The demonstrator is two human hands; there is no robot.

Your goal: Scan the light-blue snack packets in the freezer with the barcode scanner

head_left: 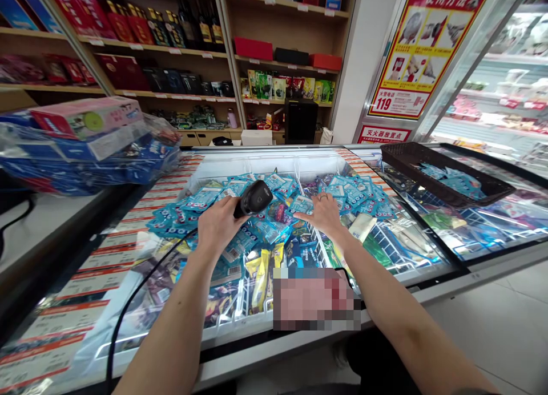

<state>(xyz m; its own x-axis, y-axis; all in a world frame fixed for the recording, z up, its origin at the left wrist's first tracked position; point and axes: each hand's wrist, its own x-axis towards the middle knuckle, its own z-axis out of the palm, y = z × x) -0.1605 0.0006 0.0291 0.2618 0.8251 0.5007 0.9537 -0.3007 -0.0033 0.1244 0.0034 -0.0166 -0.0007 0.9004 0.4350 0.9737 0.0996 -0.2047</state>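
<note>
Through the head view, I see the left hand wrapped round a black scanner, its grip mostly hidden in the closed fingers; the scanner's cable runs down from them and leaves the view at the bottom, where both forearms are cut off too. A pixelated patch hides most of a flat object on the near edge, below the right hand; I can't tell what it is. Under the fingers, the freezer holds heaped blue packets over white wire dividers, with yellow packets nearer me. Well right of the right fingers, a brown basket holds more blue packets. The scanner's rounded head tilts up toward the right fingers. Those are spread, thumb wide, touching the blue packets; their tips are hard to make out. The packets are glossy and overlap, many with white labels.
</note>
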